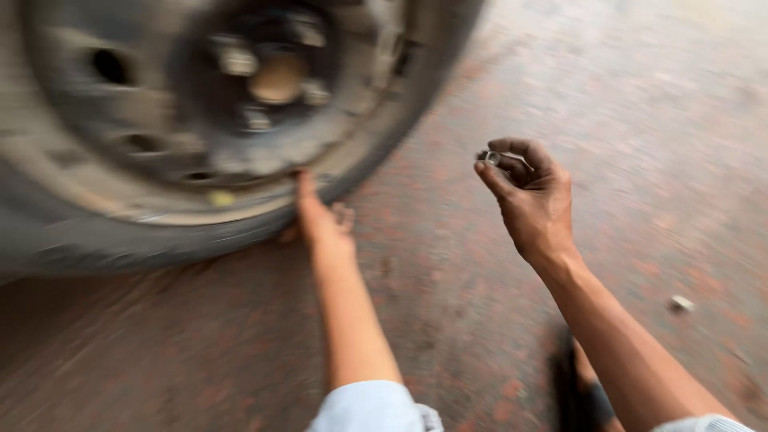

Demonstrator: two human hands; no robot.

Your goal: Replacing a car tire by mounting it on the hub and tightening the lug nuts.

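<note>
The floor is reddish, speckled paving, blurred throughout by camera motion. A wheel stands on it, upright, its dark tyre meeting the paving at the lower left. Well right of the wheel and nearer the camera lies a small pale metal piece (too blurred to name), and below and right of the wheel sits a dark sandalled foot.

A small metal piece lies on the reddish paved ground, blurred.

Small metal nut, seemingly silver, pinched above reddish ground; blurred wheel upright.
</note>
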